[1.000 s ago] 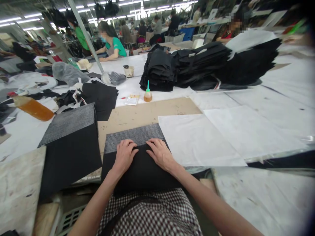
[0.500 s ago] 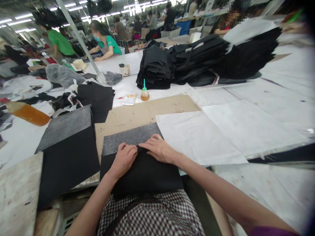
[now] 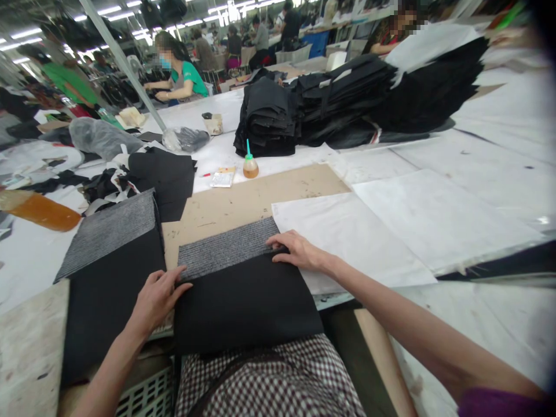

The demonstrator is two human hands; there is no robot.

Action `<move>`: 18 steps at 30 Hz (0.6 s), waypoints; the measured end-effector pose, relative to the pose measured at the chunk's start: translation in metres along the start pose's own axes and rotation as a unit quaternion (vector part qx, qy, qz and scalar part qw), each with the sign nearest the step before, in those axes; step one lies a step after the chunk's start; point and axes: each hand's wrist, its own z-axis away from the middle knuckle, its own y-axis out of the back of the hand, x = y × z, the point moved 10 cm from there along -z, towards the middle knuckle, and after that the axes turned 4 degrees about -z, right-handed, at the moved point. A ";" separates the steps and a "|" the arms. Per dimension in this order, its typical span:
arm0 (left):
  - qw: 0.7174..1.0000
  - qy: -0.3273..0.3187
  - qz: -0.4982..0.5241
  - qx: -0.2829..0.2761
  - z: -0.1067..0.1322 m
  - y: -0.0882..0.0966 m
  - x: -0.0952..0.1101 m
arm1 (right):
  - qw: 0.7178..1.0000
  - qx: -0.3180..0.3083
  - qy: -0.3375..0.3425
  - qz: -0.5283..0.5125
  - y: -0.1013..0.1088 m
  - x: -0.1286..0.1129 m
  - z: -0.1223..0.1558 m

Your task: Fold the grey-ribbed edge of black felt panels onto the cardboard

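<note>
Worktop (image 3: 490, 168): white-covered, stretching beyond the brown board (image 3: 260, 191) and out to both sides of it
Black fabric stacks (image 3: 339, 98): heaped beyond the brown board, toward its right
White sheet (image 3: 343, 237): spread flat just to the right of the brown board
Neighbouring black piece (image 3: 113, 301): left of the brown board, with a grey band at its far end
Black panel (image 3: 247, 301): at the near side of the brown board, reaching from it toward the person's checked cloth (image 3: 273, 382)
Grey ribbed strip (image 3: 226, 249): over the brown board's near part; long axis left to right, right end farther out; the hands sit near opposite ends, neither clearly nearer
Right hand (image 3: 297, 249): right of the brown board's near part, knuckles up, forearm slanting in; fingers curled at the strip's edge, whether pinching it I cannot tell
Left hand (image 3: 158, 298): by the brown board's near left corner, palm down; thumb and forefinger spread apart at the panel's left edge
Squeeze bottle (image 3: 250, 168): upright, just beyond the brown board
</note>
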 end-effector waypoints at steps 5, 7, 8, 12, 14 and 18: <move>0.998 -0.002 -0.031 0.059 -0.024 0.031 0.026 | 0.998 0.018 0.035 -0.048 -0.003 0.003 0.005; 0.995 -0.046 0.051 0.075 -0.044 0.035 0.066 | 0.996 0.018 0.063 -0.062 -0.003 0.002 0.005; 0.990 -0.071 0.099 0.071 -0.054 0.033 0.088 | 0.995 0.019 0.075 -0.065 -0.003 0.001 0.005; 0.972 -0.141 0.185 0.026 -0.089 0.005 0.166 | 0.996 0.029 0.079 -0.026 0.001 0.005 0.006; 0.972 -0.144 0.185 0.028 -0.100 -0.008 0.183 | 0.997 0.025 0.068 0.002 0.004 0.009 0.007; 0.970 -0.127 0.202 0.049 -0.109 -0.021 0.185 | 0.997 0.023 0.067 -0.015 0.009 0.017 0.010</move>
